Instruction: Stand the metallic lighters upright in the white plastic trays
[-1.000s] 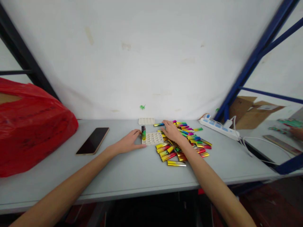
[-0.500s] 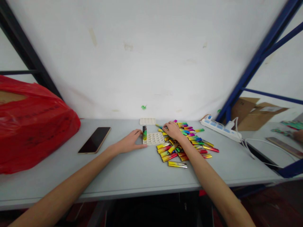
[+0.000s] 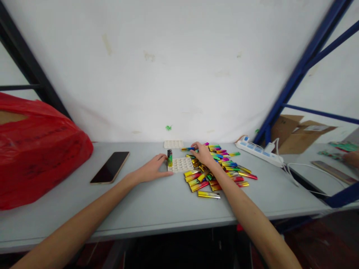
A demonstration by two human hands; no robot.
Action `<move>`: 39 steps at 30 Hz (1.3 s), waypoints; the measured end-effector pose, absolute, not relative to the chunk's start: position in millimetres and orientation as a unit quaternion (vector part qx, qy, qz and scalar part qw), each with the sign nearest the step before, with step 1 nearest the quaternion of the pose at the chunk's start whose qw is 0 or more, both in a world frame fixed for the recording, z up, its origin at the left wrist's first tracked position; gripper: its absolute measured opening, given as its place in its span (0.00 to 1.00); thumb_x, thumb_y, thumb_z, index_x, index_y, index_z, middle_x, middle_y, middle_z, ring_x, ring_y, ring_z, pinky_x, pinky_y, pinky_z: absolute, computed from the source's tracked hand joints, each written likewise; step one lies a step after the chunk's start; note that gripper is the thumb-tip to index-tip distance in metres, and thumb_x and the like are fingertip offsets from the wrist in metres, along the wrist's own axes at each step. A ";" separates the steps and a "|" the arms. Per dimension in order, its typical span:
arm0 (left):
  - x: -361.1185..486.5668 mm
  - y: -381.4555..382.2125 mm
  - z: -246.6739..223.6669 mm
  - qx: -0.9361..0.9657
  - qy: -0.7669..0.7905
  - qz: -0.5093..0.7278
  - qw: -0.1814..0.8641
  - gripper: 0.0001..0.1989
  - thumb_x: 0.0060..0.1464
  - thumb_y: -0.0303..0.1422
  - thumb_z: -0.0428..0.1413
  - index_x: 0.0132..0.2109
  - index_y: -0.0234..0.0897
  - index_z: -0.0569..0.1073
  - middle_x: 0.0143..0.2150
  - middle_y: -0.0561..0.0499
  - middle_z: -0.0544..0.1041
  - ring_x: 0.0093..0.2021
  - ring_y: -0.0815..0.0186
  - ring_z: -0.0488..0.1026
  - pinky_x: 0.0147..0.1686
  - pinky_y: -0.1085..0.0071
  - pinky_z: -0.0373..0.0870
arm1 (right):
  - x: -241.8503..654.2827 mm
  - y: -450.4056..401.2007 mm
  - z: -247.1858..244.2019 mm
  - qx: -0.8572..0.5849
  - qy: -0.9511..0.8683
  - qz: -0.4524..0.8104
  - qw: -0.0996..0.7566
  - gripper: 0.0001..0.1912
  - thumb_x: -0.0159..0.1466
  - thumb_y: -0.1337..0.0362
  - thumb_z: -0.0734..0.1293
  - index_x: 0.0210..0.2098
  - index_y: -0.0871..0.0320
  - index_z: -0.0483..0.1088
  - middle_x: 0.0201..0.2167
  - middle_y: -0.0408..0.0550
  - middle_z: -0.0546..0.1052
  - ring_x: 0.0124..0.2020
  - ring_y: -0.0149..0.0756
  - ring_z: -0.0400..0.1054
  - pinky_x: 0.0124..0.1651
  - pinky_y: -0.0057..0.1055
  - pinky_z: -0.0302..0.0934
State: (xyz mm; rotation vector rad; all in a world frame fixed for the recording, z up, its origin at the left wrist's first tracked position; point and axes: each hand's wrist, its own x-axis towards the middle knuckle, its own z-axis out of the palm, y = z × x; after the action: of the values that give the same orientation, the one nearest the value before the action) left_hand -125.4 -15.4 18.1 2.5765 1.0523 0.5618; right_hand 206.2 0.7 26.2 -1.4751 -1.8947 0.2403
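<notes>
Head view. Grey table [image 3: 157,205] against a white wall. Pale tray [image 3: 182,164] with rows of hollows lies flat near the middle. One lighter [image 3: 169,159], black top, yellow-green body, stands upright at the tray's left end; the other hollows in sight hold nothing.

Left hand [image 3: 150,170] rests at that same end, thumb spread from the fingers, not clenched. Thumb tip at the near left corner, fingertips just beside the upright lighter. Whether they touch it, cannot tell.

Right hand [image 3: 202,154] is at the far left edge of a heap of lighters [image 3: 203,176], palm down, fingers bent. Thumb and fingertips pinch the dark end of a blue-and-yellow lighter [image 3: 186,149], which points left, about level. The heap lies right of the tray, shiny, mixed colours, partly under the right forearm. A single yellow-silver lighter [image 3: 209,194] lies apart on the near side.

Second pale tray [image 3: 173,144] by the wall. Phone [image 3: 110,167] and red bag [image 3: 42,153] to the left. Power strip [image 3: 259,152] and cardboard box [image 3: 301,138] to the right. Far right edge: another person's hand [image 3: 352,158], blurred.
</notes>
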 end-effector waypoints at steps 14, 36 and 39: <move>-126.0 -13.6 15.8 0.897 0.359 0.209 0.153 0.43 0.62 0.70 0.61 0.66 0.41 0.75 0.70 0.35 0.78 0.71 0.38 0.75 0.73 0.45 0.72 | 190.6 -5.0 36.6 -0.434 -0.513 0.425 0.607 0.27 0.63 0.38 0.78 0.44 0.49 0.67 0.34 0.42 0.85 0.35 0.38 0.80 0.47 0.38 0.75; -126.4 -13.5 16.0 0.899 0.350 0.214 0.152 0.41 0.63 0.69 0.62 0.66 0.41 0.75 0.69 0.36 0.78 0.70 0.39 0.75 0.74 0.46 0.72 | 167.1 -32.1 50.5 -0.450 -0.612 0.354 0.546 0.44 0.62 0.14 0.59 0.22 0.49 0.58 0.19 0.38 0.55 0.22 0.32 0.50 0.25 0.32 0.45; -125.9 -14.6 17.1 0.899 0.351 0.210 0.157 0.42 0.63 0.70 0.61 0.65 0.40 0.75 0.70 0.34 0.77 0.71 0.39 0.75 0.74 0.45 0.71 | 165.9 -32.3 49.6 -0.453 -0.614 0.371 0.529 0.45 0.63 0.14 0.56 0.21 0.49 0.57 0.18 0.39 0.56 0.21 0.32 0.49 0.26 0.32 0.45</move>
State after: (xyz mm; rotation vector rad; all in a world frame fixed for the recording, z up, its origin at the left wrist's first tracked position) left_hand -125.9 -14.6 17.1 2.5714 1.0056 0.6008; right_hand 165.9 -32.3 49.6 -1.0819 -1.4672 0.8863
